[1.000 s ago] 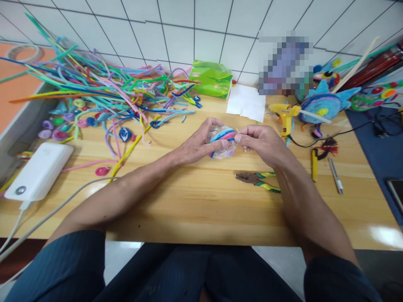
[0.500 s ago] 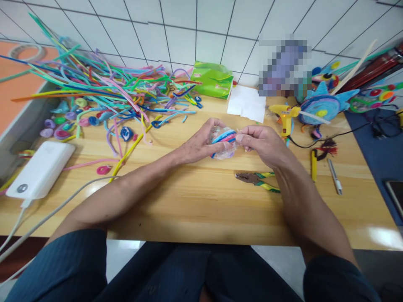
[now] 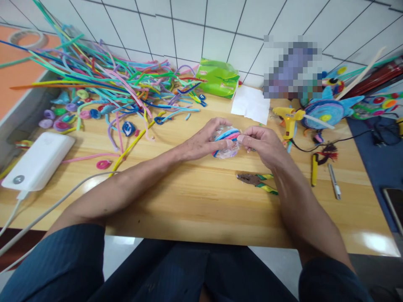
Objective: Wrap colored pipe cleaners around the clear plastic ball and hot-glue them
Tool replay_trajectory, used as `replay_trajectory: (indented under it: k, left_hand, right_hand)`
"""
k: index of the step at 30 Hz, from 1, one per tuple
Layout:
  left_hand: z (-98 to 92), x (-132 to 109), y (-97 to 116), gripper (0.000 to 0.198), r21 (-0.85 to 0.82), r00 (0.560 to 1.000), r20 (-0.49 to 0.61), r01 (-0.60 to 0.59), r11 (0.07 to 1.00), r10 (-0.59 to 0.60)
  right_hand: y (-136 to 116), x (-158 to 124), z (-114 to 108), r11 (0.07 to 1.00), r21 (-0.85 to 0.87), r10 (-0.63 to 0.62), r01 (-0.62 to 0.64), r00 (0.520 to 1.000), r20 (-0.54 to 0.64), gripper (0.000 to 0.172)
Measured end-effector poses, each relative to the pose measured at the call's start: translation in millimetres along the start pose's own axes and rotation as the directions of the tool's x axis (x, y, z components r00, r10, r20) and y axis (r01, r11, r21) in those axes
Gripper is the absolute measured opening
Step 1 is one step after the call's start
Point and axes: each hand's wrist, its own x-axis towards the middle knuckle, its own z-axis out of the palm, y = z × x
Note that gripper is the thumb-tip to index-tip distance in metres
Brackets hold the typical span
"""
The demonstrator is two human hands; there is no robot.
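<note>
My left hand point(image 3: 209, 140) is wrapped round a clear, crinkled plastic piece point(image 3: 229, 152) crossed by blue, light blue and pink fuzzy strips. The thumb lies along its lower front. At its right edge, my right hand point(image 3: 260, 140) pinches the ends of the strips between thumb and fingers. Both hands are above the wooden table point(image 3: 189, 205). Pliers point(image 3: 256, 180) with green and yellow handles lie just below my right hand. Behind the hands rests a white paper sheet point(image 3: 252, 105).
Loose fuzzy sticks point(image 3: 126, 79) and small coils cover the back left. A white power bank point(image 3: 39, 161) with a cable lies left. A yellow glue gun point(image 3: 288, 119), blue disc-shaped craft point(image 3: 325, 114), yellow cutter point(image 3: 314, 170) and pen point(image 3: 334, 181) are at right.
The camera view has shifted and tilted slightly. Both hands keep nearly the same hold on the plastic piece and its strips.
</note>
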Motion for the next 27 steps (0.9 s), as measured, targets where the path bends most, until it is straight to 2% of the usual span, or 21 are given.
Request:
replay_trajectory:
  k: [11, 18, 21, 23, 27]
  left_hand:
    - [-4.3, -0.5, 1.3, 0.066, -0.034, 0.999, 0.046, 0.013, 0.999, -0.012]
    - [-2.0, 0.2, 4.2, 0.061, -0.051, 1.000, 0.001, 0.002, 0.999, -0.002]
    - [1.1, 0.3, 4.4, 0.061, -0.079, 1.000, -0.028, -0.008, 0.997, 0.005]
    - [2.0, 0.8, 3.7, 0.061, -0.081, 0.999, -0.039, -0.029, 0.996, 0.026]
    - [-0.3, 1.5, 4.2, 0.059, -0.070, 0.999, -0.016, -0.040, 0.997, 0.039]
  right_hand:
    - [-7.1, -1.0, 4.7, 0.996, 0.061, 0.061, -0.061, 0.998, 0.003, 0.052]
    - [0.9, 0.2, 10.1, 0.994, 0.086, 0.070, -0.063, 0.994, -0.086, 0.058]
    - [6.3, 0.4, 11.6, 0.985, 0.151, 0.102, -0.086, 0.990, -0.100, 0.063]
    - [7.5, 0.0, 12.6, 0.972, 0.208, 0.129, -0.112, 0.989, -0.067, 0.068]
    - [5.8, -0.9, 13.2, 0.945, 0.265, 0.180, -0.193, 0.981, 0.072, 0.072]
